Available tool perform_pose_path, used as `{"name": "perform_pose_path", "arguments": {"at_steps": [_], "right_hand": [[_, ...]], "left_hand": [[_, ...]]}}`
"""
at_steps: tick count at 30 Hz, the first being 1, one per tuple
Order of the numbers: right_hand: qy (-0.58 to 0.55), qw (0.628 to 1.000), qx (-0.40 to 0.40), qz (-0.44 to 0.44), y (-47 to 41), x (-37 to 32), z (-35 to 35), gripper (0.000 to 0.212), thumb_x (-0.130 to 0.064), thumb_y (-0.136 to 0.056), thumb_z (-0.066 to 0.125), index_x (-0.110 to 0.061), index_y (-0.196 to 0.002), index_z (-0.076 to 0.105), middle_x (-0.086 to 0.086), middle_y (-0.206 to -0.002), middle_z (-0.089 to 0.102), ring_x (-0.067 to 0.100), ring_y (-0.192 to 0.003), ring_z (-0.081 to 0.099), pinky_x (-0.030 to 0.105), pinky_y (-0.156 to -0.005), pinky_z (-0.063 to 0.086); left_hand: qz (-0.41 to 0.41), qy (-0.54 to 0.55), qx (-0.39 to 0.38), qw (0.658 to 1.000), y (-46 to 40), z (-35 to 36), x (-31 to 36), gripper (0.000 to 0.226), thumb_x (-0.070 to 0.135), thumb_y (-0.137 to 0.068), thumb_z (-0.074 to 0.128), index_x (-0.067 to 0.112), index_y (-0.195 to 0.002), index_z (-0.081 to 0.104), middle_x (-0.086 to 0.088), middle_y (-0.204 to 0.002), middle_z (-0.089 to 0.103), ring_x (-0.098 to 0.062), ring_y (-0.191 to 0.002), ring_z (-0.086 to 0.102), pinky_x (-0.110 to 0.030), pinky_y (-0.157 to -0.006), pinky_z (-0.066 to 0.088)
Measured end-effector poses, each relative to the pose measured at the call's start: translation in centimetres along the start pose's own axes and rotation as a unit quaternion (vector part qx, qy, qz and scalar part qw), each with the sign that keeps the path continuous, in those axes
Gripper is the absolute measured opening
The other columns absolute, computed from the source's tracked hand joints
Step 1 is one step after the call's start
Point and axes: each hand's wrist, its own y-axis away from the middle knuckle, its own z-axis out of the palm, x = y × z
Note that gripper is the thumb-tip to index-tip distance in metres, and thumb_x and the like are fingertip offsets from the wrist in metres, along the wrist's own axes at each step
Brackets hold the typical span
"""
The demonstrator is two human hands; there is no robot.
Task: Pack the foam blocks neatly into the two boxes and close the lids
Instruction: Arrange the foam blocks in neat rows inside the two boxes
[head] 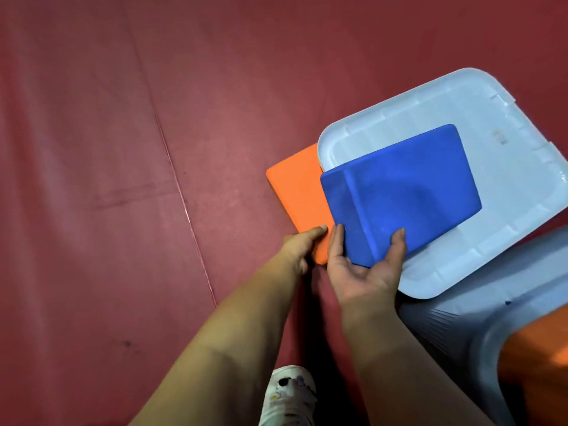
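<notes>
A blue foam block (405,186) is held above a white lid (504,167); my right hand (365,265) grips its near end, thumb on one side and fingers on the other. An orange foam block (295,192) lies on the red mat, partly under the lid and the blue block. My left hand (302,245) holds its near corner, thumb on top. At the lower right stands a grey-white box (479,330) with an orange block (534,358) inside it.
A red mat (123,179) covers the floor, with a seam running diagonally through the middle. A white shoe (289,395) shows at the bottom edge between my forearms.
</notes>
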Motion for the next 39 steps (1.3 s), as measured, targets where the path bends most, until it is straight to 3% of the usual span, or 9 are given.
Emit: {"name": "perform_pose_path", "arguments": {"at_steps": [4,8,12,16,19,23,25,32,39], "right_hand": [[-0.005,1.0,0.002,0.017,-0.7,-0.4,-0.4,0.078,-0.036,-0.055,0.081,-0.011,-0.125,0.059,0.018,-0.123,0.059,0.034,-0.112,0.058,0.04,-0.074,0.058],[0.001,0.999,-0.001,0.038,-0.6,-0.5,0.1,0.076,-0.035,-0.055,0.08,-0.012,-0.124,0.06,0.015,-0.122,0.06,0.032,-0.111,0.058,0.039,-0.074,0.057],[0.005,0.999,0.012,0.049,-0.6,0.4,1.1,0.068,-0.037,-0.064,0.08,-0.014,-0.125,0.059,0.014,-0.124,0.057,0.031,-0.11,0.058,0.037,-0.069,0.058],[0.063,0.994,0.038,0.076,0.2,1.2,2.4,0.066,-0.041,-0.066,0.078,-0.017,-0.124,0.058,0.011,-0.123,0.058,0.029,-0.108,0.059,0.035,-0.065,0.058],[0.126,0.989,0.037,0.073,2.2,1.4,4.5,0.056,-0.04,-0.066,0.078,-0.023,-0.117,0.063,0.002,-0.119,0.063,0.024,-0.108,0.06,0.035,-0.07,0.058],[0.211,0.977,-0.003,0.038,7.0,2.3,7.7,0.027,-0.035,-0.074,0.075,-0.019,-0.091,0.062,0.001,-0.099,0.063,0.021,-0.107,0.06,0.035,-0.09,0.052],[0.215,0.976,-0.03,0.033,10.1,2.4,8.5,0.026,-0.032,-0.074,0.077,-0.018,-0.09,0.062,0.005,-0.097,0.062,0.023,-0.106,0.059,0.037,-0.092,0.051],[0.166,0.984,-0.068,0.015,20.7,-2.3,6.8,0.054,-0.028,-0.067,0.083,-0.012,-0.114,0.062,0.016,-0.116,0.059,0.034,-0.107,0.059,0.042,-0.079,0.055],[0.16,0.972,-0.095,-0.142,34.1,-14.8,0.0,0.025,-0.026,-0.076,0.074,-0.015,-0.095,0.061,0.011,-0.1,0.064,0.029,-0.1,0.06,0.045,-0.079,0.054]], "left_hand": [[0.004,-0.004,-0.002,1.0,1.1,0.2,0.8,0.119,0.038,-0.027,0.098,0.007,-0.129,0.047,-0.013,-0.118,0.066,-0.026,-0.097,0.069,-0.046,-0.073,0.059],[0.054,-0.056,0.091,0.993,4.8,0.5,1.1,0.09,0.041,-0.053,0.09,0.018,-0.115,0.028,-0.009,-0.113,0.056,-0.026,-0.104,0.062,-0.05,-0.089,0.053],[0.142,-0.202,0.2,0.948,7.7,-2.1,1.3,0.101,0.053,-0.058,0.082,0.027,-0.138,0.026,-0.011,-0.137,0.037,-0.028,-0.125,0.044,-0.041,-0.106,0.04],[0.196,-0.295,0.229,0.907,12.5,-5.3,2.3,0.1,0.069,-0.046,0.066,0.058,-0.135,0.022,0.0,-0.138,0.051,-0.028,-0.126,0.047,-0.045,-0.107,0.038],[0.219,-0.358,0.262,0.869,17.0,-6.8,3.0,0.089,0.06,-0.06,0.071,0.058,-0.137,0.026,0.001,-0.137,0.049,-0.03,-0.129,0.039,-0.045,-0.108,0.029],[0.321,-0.307,0.221,0.868,21.7,-7.9,3.6,0.094,0.064,-0.052,0.068,0.056,-0.138,0.03,0.004,-0.137,0.05,-0.023,-0.128,0.041,-0.031,-0.106,0.029],[0.354,-0.271,0.206,0.871,23.6,-7.4,4.3,0.092,0.066,-0.05,0.069,0.062,-0.133,0.029,0.006,-0.135,0.051,-0.022,-0.127,0.044,-0.039,-0.109,0.035],[0.44,-0.216,0.095,0.867,30.7,-3.6,6.6,0.08,0.064,-0.051,0.076,0.078,-0.116,0.031,0.011,-0.138,0.048,-0.016,-0.124,0.05,-0.048,-0.102,0.045],[0.516,-0.233,-0.053,0.822,39.9,3.2,5.6,0.085,0.062,-0.051,0.076,0.067,-0.124,0.034,0.01,-0.139,0.047,-0.018,-0.122,0.052,-0.049,-0.1,0.046]]}}
